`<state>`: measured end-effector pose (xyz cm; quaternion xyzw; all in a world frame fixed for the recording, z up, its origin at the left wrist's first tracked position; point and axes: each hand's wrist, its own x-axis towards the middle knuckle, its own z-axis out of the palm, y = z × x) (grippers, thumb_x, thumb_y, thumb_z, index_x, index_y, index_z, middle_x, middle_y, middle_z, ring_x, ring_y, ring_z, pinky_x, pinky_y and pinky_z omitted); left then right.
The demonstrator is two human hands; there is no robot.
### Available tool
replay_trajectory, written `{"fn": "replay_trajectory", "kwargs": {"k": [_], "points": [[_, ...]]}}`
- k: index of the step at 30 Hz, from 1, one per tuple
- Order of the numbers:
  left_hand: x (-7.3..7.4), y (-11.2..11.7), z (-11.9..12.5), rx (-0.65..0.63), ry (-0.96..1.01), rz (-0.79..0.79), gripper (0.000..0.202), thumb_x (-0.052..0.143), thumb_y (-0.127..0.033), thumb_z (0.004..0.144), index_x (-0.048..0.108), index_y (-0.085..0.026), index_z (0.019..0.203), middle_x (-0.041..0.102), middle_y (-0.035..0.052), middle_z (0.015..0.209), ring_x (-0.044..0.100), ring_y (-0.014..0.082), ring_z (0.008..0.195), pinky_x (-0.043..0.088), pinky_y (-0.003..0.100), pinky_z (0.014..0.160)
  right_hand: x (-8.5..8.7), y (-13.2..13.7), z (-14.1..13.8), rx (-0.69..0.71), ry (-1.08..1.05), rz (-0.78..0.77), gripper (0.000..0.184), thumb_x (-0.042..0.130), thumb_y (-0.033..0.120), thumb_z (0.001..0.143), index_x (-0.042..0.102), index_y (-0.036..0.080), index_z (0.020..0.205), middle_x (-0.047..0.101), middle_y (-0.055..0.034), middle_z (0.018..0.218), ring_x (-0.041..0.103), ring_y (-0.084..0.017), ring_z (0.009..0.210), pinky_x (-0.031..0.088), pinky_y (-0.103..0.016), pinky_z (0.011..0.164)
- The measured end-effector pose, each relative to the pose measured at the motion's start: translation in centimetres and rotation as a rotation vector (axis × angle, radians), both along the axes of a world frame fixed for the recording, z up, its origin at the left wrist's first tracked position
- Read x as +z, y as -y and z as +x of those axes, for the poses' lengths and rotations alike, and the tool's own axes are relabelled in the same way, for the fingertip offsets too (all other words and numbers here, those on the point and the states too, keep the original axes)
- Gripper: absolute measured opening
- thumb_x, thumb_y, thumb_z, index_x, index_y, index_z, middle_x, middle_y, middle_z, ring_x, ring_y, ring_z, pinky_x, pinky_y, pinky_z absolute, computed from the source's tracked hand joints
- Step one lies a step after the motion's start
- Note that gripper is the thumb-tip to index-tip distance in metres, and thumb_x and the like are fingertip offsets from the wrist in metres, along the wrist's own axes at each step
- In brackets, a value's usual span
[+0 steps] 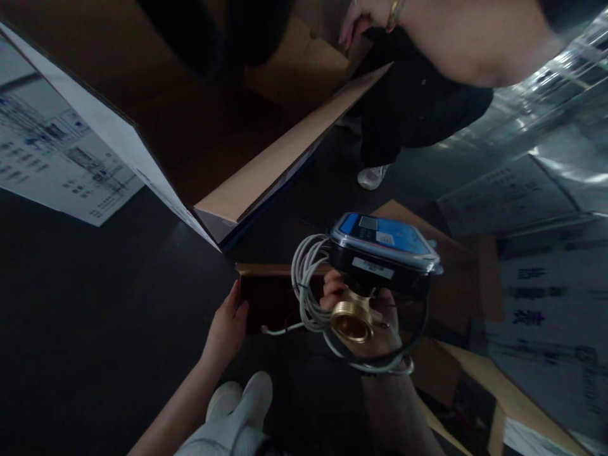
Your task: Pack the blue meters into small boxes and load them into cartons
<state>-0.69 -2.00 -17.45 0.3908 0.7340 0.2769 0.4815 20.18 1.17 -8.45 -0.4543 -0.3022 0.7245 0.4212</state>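
Note:
My right hand (pixel 375 320) is closed around a meter (pixel 382 250) with a black housing, a blue display face and a brass threaded fitting (pixel 352 320) underneath. A coil of grey-white cable (pixel 308 278) hangs from the meter beside my fingers. My left hand (pixel 227 329) rests against the left edge of a small brown cardboard box (pixel 266 297) just below the meter. Its fingers lie along the box side, thumb up.
A large open carton (pixel 266 171) with a printed white flap (pixel 57 145) lies ahead on the dark floor. Another person (pixel 427 76) bends over its far edge, one hand on it. More printed cartons (pixel 532 297) stack at the right. My white shoes (pixel 237 405) show below.

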Motion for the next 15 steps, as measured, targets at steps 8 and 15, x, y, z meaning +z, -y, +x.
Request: {"fn": "replay_trajectory", "kwargs": {"k": [8,15], "points": [[-0.2,0.0,-0.3,-0.003,0.010,-0.008,0.054,0.040,-0.022,0.079,0.037,-0.010,0.132,0.053,0.0106,0.124,0.050,0.0231,0.113,0.037,0.035,0.097,0.3,-0.2,-0.8,-0.175,-0.317,-0.212,0.030,0.044,0.045,0.063,0.050,0.022,0.080,0.051,-0.0022,0.080,0.046,-0.012,0.066,0.044,-0.026,0.063],[-0.2,0.1,-0.1,0.009,-0.017,-0.002,0.054,0.042,-0.023,0.079,0.038,-0.010,0.131,0.053,0.0112,0.124,0.049,0.0240,0.114,0.036,0.035,0.098,-1.9,0.5,-0.5,0.003,0.036,0.123,0.051,0.031,0.066,0.073,0.055,0.025,0.092,0.057,-0.0048,0.086,0.051,-0.016,0.071,0.044,-0.033,0.063]]}}
